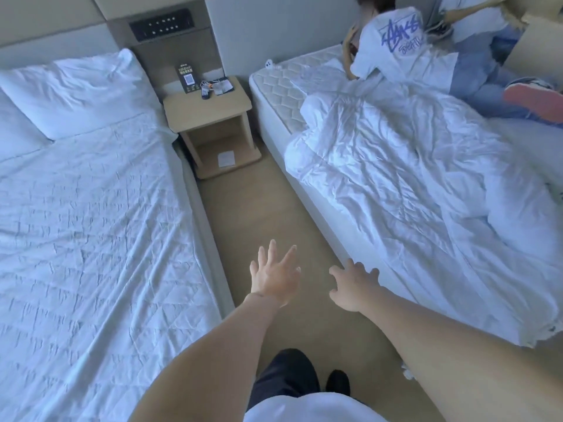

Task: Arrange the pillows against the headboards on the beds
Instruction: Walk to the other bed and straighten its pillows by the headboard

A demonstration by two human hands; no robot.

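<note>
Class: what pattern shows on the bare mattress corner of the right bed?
Cream zigzag quilting on the mattress, head view.

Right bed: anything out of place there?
Yes. The duvet lies crumpled, baring the mattress corner near the nightstand, and another person kneels at its head. No pillow shows there.

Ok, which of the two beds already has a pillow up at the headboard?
The left bed: a white pillow lies at its head. The right bed shows bare mattress there, under a crumpled duvet.
</note>
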